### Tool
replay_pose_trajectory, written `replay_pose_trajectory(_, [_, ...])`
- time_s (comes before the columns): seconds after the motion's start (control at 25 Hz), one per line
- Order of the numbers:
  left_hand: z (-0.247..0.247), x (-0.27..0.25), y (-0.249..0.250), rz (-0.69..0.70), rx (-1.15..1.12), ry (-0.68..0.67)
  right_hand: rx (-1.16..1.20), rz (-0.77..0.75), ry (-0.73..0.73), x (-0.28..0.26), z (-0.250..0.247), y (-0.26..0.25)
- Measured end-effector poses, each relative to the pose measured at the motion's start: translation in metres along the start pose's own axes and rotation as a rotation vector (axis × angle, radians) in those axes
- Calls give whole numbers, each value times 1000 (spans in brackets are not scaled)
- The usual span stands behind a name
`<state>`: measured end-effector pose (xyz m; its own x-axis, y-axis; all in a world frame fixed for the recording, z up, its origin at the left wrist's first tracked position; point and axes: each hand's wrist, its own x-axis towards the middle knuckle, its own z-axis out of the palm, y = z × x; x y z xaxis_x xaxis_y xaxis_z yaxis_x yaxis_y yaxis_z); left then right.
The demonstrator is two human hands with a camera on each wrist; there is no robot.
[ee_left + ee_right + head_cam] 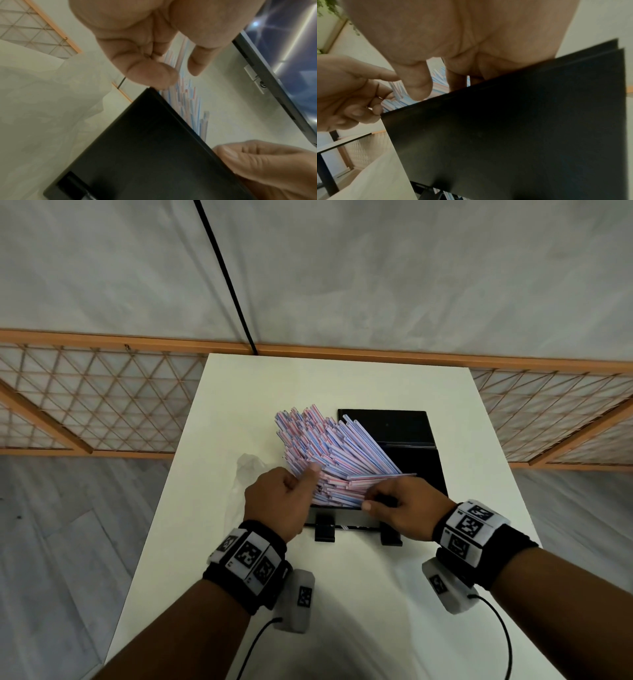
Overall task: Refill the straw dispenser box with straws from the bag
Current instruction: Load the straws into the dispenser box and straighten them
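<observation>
Many straws [325, 446] were found fanned from the dispenser box [423, 465], gripped by the left hand [274, 498]; the hold of the right hand [407, 508] could not be determined.

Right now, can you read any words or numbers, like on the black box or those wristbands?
No words or numbers can be read anywhere.
On the left wristband and right wristband: black-and-white square code patterns, not letters.
On the black dispenser box: no label shows.
On the straws: only red and blue stripes.
</observation>
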<state>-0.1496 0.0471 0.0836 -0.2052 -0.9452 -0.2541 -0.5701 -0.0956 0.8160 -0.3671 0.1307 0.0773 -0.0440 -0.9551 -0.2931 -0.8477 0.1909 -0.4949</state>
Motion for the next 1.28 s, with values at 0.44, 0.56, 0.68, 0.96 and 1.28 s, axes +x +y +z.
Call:
replay_pose_trajectory(0.44, [-3, 5, -4, 6, -42, -12, -36, 49, 7, -3, 6, 1])
replay_pose_trajectory(0.56, [-2, 3, -2, -33, -132, -16, 8, -1, 17, -5, 6, -4])
replay_pose_trajectory(0.68, [-1, 2, -2, -89, -288, -50, 56, -55, 127, -2, 3, -4])
replay_pose_trajectory(0.96, [-4, -2, 3, -182, -242, -198, -6, 30, -5, -3, 5, 4])
replay_pose_trajectory(1.28, [11, -17, 19, -393, -438, -387, -12, -22, 145, -2, 9, 2])
